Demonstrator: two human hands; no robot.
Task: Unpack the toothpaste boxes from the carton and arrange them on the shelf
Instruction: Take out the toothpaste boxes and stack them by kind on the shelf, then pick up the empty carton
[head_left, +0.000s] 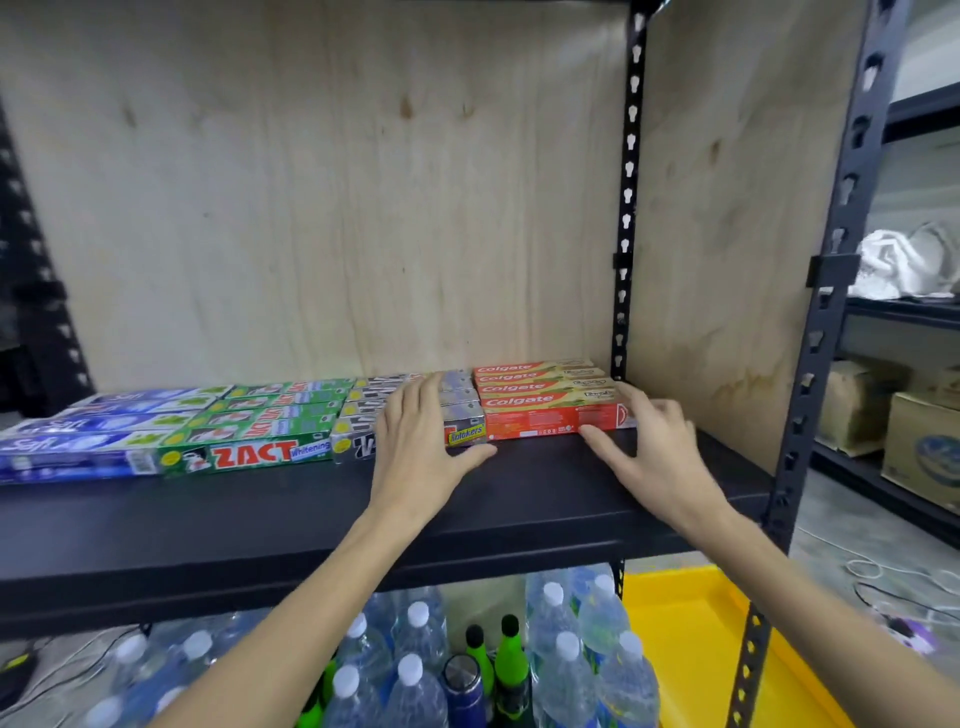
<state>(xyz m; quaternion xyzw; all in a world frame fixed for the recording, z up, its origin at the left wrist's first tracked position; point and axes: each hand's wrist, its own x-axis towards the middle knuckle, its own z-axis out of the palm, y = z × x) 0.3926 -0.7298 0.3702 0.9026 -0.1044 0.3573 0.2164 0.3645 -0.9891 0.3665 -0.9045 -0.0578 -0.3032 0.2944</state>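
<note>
From where I sit, the black shelf (260, 525) carries one row of toothpaste boxes running along its back half. Farthest left lie the blue boxes (78, 457), then the green Zact boxes (249, 447) touching them, then the silver boxes (358, 431), partly hidden under my left hand (421, 441). That hand lies flat on the silver group, fingers straight and spread, thumb reaching along the front edge toward the "Smokers" end; it presses rather than grips. Next come the red Colgate boxes (540, 402), stacked and pushed near the right upright (623, 234). My right hand (644, 441) sits at their right end, fingers loosely bent and touching the front box's end, thumb resting low by its front face; nothing is clamped in it. The carton is not in view (so I cannot say how many boxes remain).

I judge this a squaring-up of the last two groups. The risks: pushing inward from both sides could buckle the row, popping a silver box upward or skewing the Colgate stack. A hard shove backward may ride boxes over each other. Dragging my hands away carelessly could pull the front boxes forward, off the edge and onto the water bottles (571, 665) below.
</note>
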